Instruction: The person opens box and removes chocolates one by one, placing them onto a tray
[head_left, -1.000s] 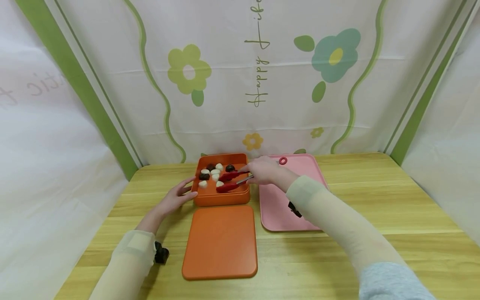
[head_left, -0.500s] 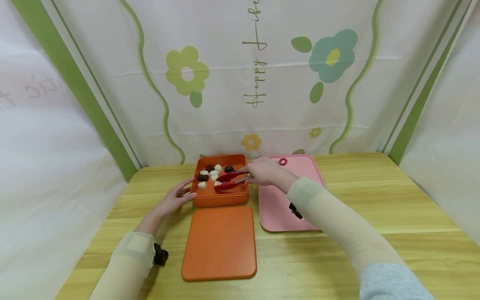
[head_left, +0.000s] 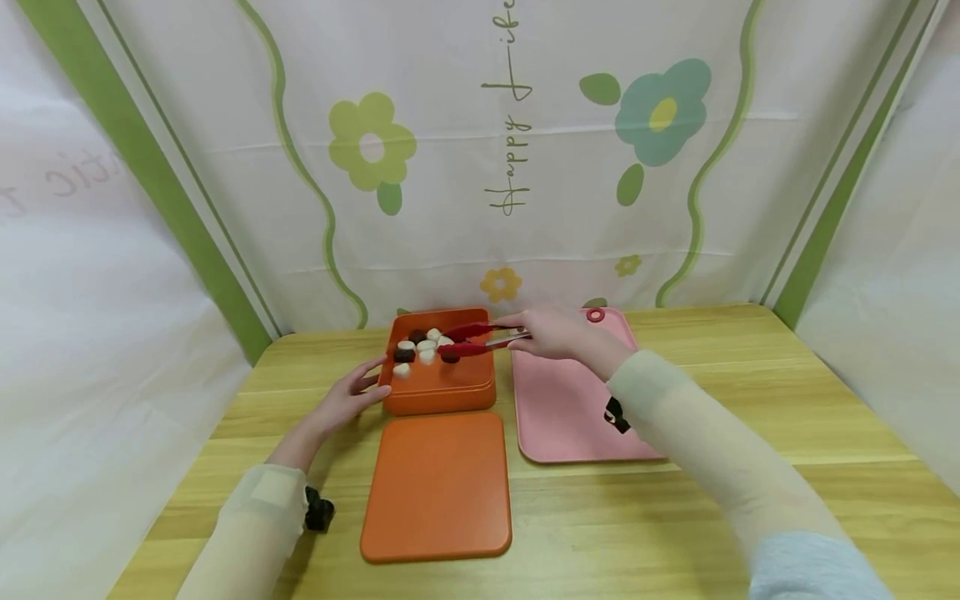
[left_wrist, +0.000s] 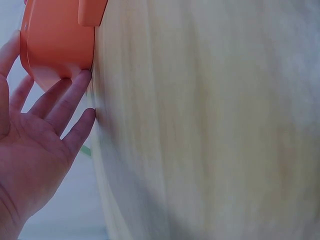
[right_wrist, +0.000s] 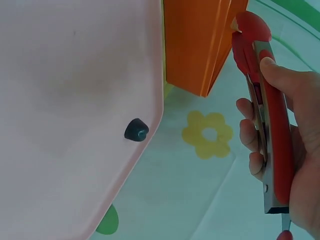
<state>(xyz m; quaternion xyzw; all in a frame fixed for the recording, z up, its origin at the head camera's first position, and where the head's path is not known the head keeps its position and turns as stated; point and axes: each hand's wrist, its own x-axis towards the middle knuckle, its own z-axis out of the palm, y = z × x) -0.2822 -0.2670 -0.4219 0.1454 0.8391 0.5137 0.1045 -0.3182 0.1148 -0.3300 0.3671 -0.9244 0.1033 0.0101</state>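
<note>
My right hand [head_left: 553,333] grips a pair of tongs [right_wrist: 275,140] with red tips and red handle panels. The tips are over the orange box [head_left: 442,400], drawn nearly together, and a bit of something pale [right_wrist: 234,25] shows between them. Several white chocolate-like pieces [head_left: 402,370] and dark brown ones [head_left: 405,356] lie in the box. My left hand [head_left: 347,403] rests its extended fingers against the box's left side, thumb near the front corner. From the left wrist view, the fingertips touch the box wall [left_wrist: 60,45].
A pink tray [head_left: 570,417] lies right of the box, partly under my right forearm. One dark piece [right_wrist: 136,130] sits near the tray's corner. An orange lid [head_left: 437,487] lies flat on the wooden table [head_left: 600,533] before the box. A printed curtain [head_left: 465,208] hangs behind.
My right hand has moved right, and the tongs' tips have drawn closer together and risen from the box floor. The left hand keeps its place at the box.
</note>
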